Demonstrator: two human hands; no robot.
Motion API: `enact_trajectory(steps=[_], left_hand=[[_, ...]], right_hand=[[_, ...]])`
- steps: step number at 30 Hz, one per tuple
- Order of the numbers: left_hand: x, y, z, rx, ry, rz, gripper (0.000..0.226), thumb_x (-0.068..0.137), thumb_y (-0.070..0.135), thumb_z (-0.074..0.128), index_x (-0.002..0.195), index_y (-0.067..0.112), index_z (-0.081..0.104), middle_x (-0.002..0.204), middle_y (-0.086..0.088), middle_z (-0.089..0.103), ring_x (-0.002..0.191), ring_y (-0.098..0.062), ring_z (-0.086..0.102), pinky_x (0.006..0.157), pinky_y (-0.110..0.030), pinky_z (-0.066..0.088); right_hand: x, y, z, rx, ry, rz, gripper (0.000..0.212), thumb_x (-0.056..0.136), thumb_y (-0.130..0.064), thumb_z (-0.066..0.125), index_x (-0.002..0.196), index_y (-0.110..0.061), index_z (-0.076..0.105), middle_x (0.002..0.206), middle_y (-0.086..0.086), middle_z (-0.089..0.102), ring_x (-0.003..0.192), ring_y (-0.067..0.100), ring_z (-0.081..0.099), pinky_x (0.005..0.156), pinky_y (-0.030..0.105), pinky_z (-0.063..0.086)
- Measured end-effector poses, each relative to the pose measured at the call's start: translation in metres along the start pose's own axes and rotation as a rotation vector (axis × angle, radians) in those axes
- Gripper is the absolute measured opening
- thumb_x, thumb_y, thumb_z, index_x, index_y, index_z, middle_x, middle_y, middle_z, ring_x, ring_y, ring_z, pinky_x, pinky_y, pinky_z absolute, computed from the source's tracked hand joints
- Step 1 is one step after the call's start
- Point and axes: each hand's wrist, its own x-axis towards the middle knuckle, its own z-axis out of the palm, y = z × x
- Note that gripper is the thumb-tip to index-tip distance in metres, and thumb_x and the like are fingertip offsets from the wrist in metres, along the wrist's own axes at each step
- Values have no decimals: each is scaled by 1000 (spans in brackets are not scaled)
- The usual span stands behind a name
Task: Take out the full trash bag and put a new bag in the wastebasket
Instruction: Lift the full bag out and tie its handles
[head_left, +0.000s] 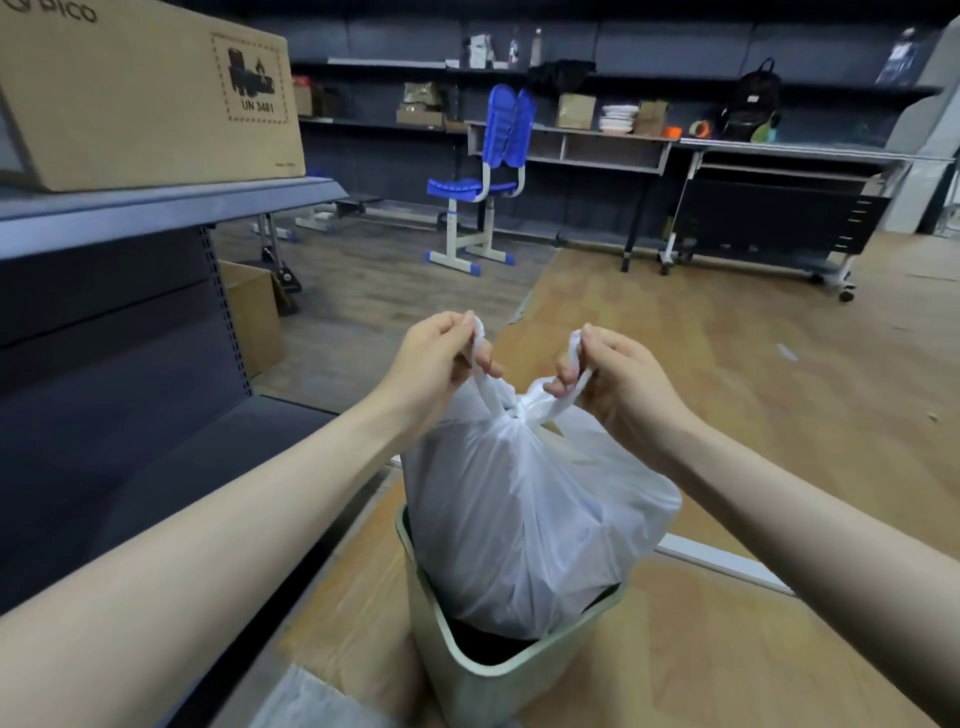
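1. The left hand pinches one twisted ear of the trash bag; the right hand pinches the other ear, both clenched on plastic.
2. The knot sits between and just below the hands, about equally near each.
3. The bag hangs straight down from the hands, its long axis upright, tied top pointing up.
4. Its bottom is inside the wastebasket, which stands on the floor beside a dark shelf.
5. Judged from this, the lift must go straight up along that axis to clear the rim.
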Motion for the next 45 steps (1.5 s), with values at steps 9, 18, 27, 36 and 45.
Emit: enact_trajectory(steps=[9, 18, 27, 36, 45], left_hand=[[3, -29, 7, 840, -300, 439, 30, 94, 22, 42, 67, 29, 31, 55, 11, 33, 49, -4, 35, 52, -18, 27], [-8, -63, -10, 909, -301, 646, 24, 93, 26, 33, 70, 20, 32, 50, 5, 33, 47, -10, 29, 47, -23, 25], [-18, -58, -17, 968, -388, 693, 16, 89, 14, 36, 74, 11, 40, 53, 6, 36, 52, -12, 32, 48, -17, 25], [-46, -60, -39, 1268, -307, 716, 18, 89, 31, 38, 77, 17, 40, 49, 2, 52, 41, -17, 48, 39, -16, 13], [-68, -45, -11, 292, 100, 289, 25, 90, 3, 58, 100, 26, 55, 75, 10, 66, 73, -4, 63, 72, -12, 47]], right_hand=[[11, 18, 5, -321, 32, -160, 35, 97, -11, 47, 62, -13, 48, 39, -14, 38, 38, -1, 29, 40, 12, 25], [-22, 45, -22, -259, 133, -215, 27, 85, -20, 47, 61, -8, 41, 44, -14, 33, 41, 0, 27, 43, 15, 27], [-27, 46, -24, -385, 129, -258, 33, 85, -19, 47, 62, 3, 40, 47, -13, 34, 45, 0, 29, 45, 13, 32], [-32, 39, 10, -189, 111, -188, 33, 93, -18, 50, 61, -10, 44, 45, -14, 37, 41, 3, 31, 43, 15, 28], [-40, 30, 17, -24, 137, -102, 13, 94, -11, 53, 94, -19, 63, 65, -6, 63, 53, 9, 53, 61, 21, 46]])
